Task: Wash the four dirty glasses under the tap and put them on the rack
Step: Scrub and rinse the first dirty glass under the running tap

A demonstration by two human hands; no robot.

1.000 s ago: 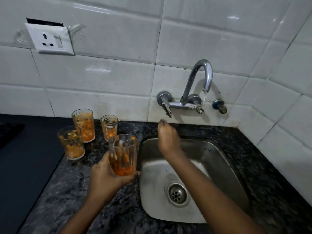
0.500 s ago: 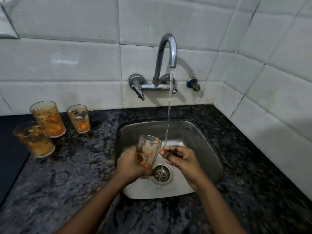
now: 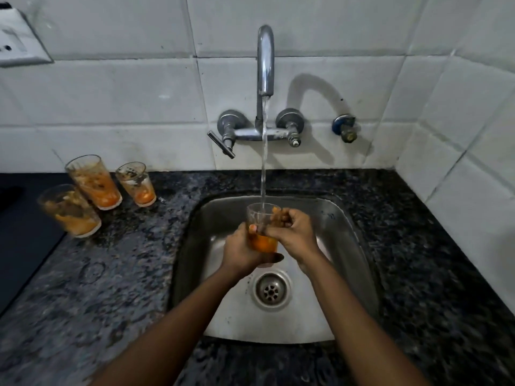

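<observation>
My left hand grips a dirty glass with orange residue, upright over the steel sink. Water runs from the chrome tap straight into the glass. My right hand is at the glass's rim, its fingers reaching inside. Three more dirty glasses with orange smears stand on the dark granite counter at the left: a tall one, a small one and a nearer one. No rack is in view.
The sink's drain lies below my hands. A tap lever juts out at the left of the tap, a blue-collared valve is on the wall right. A wall socket is top left. White tiled walls close the back and right.
My left hand carried the glass from the counter into the sink and under the stream. The water is running. My right hand has moved onto the glass, fingers inside the rim.
</observation>
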